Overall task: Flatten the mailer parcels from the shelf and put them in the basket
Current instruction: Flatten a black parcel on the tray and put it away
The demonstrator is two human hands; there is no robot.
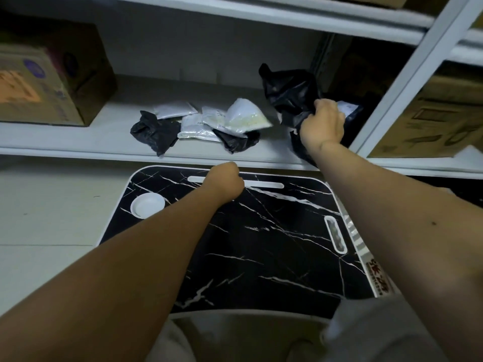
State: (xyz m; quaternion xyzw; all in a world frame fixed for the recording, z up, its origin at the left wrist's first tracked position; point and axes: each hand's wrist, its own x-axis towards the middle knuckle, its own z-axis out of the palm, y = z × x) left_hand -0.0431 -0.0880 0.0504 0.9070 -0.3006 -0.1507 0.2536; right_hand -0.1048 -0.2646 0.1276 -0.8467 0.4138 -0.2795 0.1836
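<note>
Over the marble-pattern lap tray point(261, 244) I am curling my left hand point(226, 180) into an empty fist, while my right hand point(322, 124) is closing on the black mailer parcel point(290, 92) at the shelf point(78, 142) edge; I should be lifting it clear, not dragging

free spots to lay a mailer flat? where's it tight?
Bare: the black marble lap desk between its white cup recess and side slot; shelf board between the cardboard box and mailer pile. Crowded: shelf's right end, where the right hand grips a black mailer.
</note>
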